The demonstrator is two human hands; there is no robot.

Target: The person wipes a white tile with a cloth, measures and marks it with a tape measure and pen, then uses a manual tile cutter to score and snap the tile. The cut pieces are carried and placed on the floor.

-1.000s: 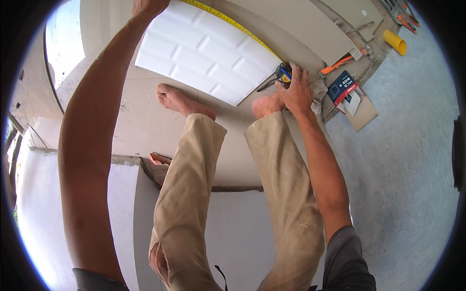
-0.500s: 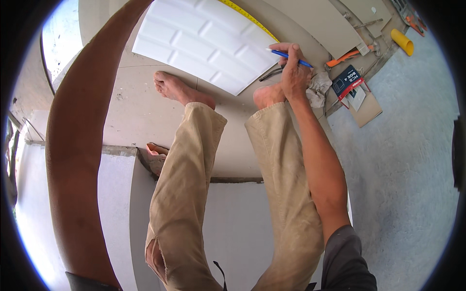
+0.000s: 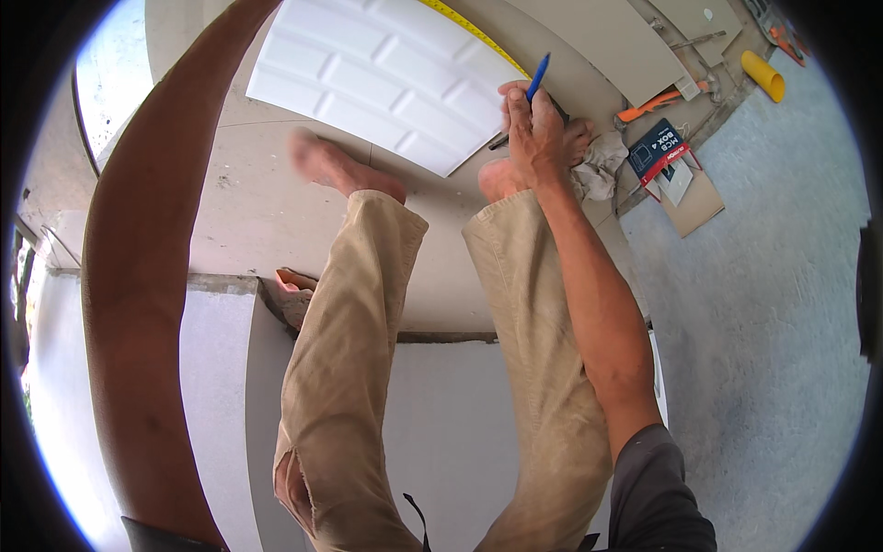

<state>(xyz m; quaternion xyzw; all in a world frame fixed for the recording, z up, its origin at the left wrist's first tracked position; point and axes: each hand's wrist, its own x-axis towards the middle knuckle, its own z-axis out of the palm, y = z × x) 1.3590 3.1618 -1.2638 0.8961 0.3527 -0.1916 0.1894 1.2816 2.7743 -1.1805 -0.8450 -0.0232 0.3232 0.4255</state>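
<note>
A white wall tile [image 3: 382,78] with a raised brick pattern lies on the beige floor beyond my feet. Along its far right edge runs a yellow tape measure [image 3: 480,35]. My right hand [image 3: 536,138] is closed round a blue pen [image 3: 540,74], at the tile's right corner. The pen's blue end points up and away; its other end is hidden by the fingers. Part of a dark tool [image 3: 498,142] shows beside that hand. My left arm reaches past the upper edge, so the left hand is out of sight.
My bare feet stand close to the tile's near edge. To the right are crumpled paper [image 3: 602,164], an opened cardboard box [image 3: 660,156], an orange-handled hammer [image 3: 653,106], a yellow tube [image 3: 763,76] and large beige tiles [image 3: 598,41]. A ledge [image 3: 446,338] lies nearer.
My right hand has turned and shifted slightly left, so the pen has swung from lying across the tile's corner to pointing upward. My left foot's toes are blurred by motion.
</note>
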